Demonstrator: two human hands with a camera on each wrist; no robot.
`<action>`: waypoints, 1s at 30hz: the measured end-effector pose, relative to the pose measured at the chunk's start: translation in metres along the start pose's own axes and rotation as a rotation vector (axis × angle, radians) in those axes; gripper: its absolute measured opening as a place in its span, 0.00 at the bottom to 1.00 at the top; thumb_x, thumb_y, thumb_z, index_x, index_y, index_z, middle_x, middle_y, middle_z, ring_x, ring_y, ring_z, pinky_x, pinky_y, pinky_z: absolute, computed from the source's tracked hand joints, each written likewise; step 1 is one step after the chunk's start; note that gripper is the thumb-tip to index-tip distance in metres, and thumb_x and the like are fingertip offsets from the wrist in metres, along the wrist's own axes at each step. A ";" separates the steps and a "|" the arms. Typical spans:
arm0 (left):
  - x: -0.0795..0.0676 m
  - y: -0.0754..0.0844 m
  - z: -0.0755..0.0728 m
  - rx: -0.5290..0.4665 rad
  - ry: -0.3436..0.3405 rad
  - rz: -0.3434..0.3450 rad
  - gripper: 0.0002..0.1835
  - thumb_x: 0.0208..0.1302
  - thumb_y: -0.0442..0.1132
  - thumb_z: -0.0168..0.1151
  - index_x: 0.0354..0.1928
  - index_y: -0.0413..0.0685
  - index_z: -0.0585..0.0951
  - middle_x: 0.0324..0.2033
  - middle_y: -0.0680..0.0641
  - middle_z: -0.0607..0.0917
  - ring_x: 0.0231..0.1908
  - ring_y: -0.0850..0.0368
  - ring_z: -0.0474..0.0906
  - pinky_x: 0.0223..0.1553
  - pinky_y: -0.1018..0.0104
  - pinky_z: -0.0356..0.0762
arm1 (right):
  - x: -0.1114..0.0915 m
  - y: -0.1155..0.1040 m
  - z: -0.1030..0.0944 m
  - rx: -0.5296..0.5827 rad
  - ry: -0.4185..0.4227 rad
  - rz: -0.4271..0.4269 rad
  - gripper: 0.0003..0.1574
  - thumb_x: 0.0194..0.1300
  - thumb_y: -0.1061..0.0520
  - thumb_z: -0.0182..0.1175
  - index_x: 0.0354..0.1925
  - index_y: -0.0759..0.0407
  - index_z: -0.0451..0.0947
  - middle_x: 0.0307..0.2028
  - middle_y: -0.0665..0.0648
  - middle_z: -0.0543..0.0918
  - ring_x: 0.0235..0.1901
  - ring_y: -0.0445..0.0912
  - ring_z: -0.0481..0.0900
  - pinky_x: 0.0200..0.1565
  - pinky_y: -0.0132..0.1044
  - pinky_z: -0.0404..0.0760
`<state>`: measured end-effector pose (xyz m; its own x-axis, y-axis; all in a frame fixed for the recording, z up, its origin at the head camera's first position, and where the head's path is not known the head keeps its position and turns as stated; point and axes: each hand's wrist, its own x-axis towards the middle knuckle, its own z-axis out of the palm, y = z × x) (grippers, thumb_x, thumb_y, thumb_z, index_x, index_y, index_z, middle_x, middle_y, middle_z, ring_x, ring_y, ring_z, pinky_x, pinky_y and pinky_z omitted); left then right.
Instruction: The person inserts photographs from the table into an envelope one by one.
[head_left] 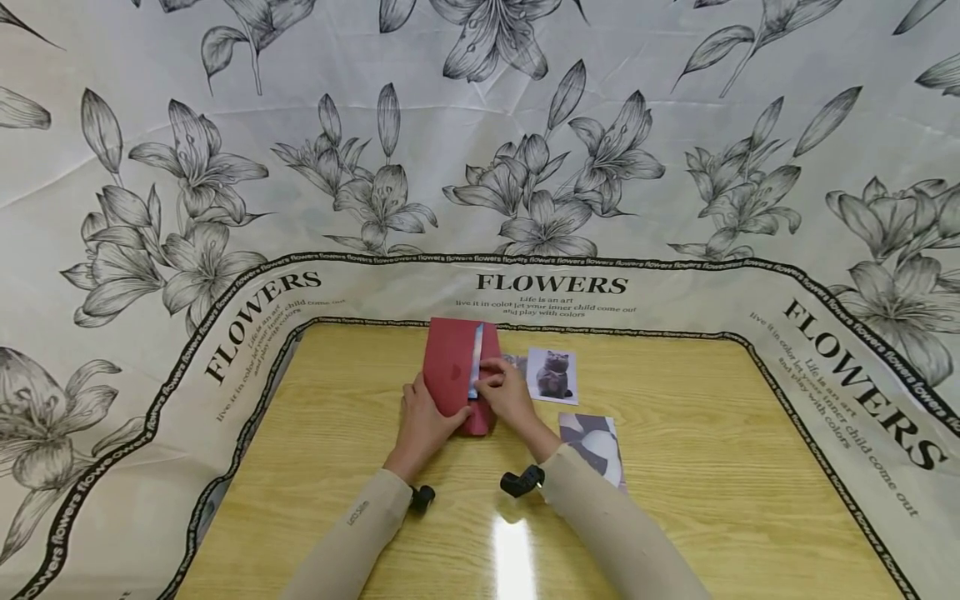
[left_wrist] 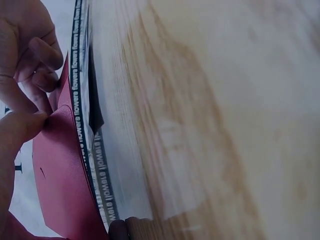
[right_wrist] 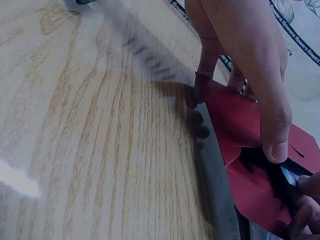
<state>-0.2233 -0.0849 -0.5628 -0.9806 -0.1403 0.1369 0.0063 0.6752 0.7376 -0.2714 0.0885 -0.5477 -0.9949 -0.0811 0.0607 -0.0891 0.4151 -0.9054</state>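
Observation:
A red envelope [head_left: 448, 358] lies at the far side of the table with its slot spread. My left hand [head_left: 423, 423] holds it along its left edge, fingers on the outer side and thumb [right_wrist: 277, 145] at the mouth of the slot. Out of the slot shows a narrow strip of a bluish-white picture card [head_left: 477, 346]. The fingertips of my right hand [head_left: 510, 392] pinch the card's edge; the rest of the card is hidden inside the envelope. In the left wrist view the red paper [left_wrist: 65, 175] stands tilted beside both hands.
Right of the envelope lies a photo of a grey cat [head_left: 552, 375], partly over another picture [head_left: 517, 363]. Closer to me another photo [head_left: 596, 442] is half covered by the right forearm. A flower-printed cloth [head_left: 555, 292] rises around the wooden table [head_left: 712, 442].

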 end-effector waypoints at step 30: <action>-0.001 0.001 -0.002 0.003 -0.011 -0.005 0.61 0.58 0.59 0.82 0.80 0.32 0.57 0.60 0.29 0.69 0.57 0.34 0.73 0.62 0.41 0.76 | -0.004 -0.002 -0.006 0.003 0.042 -0.012 0.18 0.73 0.61 0.68 0.59 0.62 0.85 0.39 0.58 0.88 0.37 0.46 0.83 0.37 0.36 0.78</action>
<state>-0.2223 -0.0855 -0.5614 -0.9827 -0.1360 0.1258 0.0006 0.6765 0.7364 -0.2678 0.0928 -0.5434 -0.9948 -0.0481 0.0895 -0.1014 0.4111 -0.9059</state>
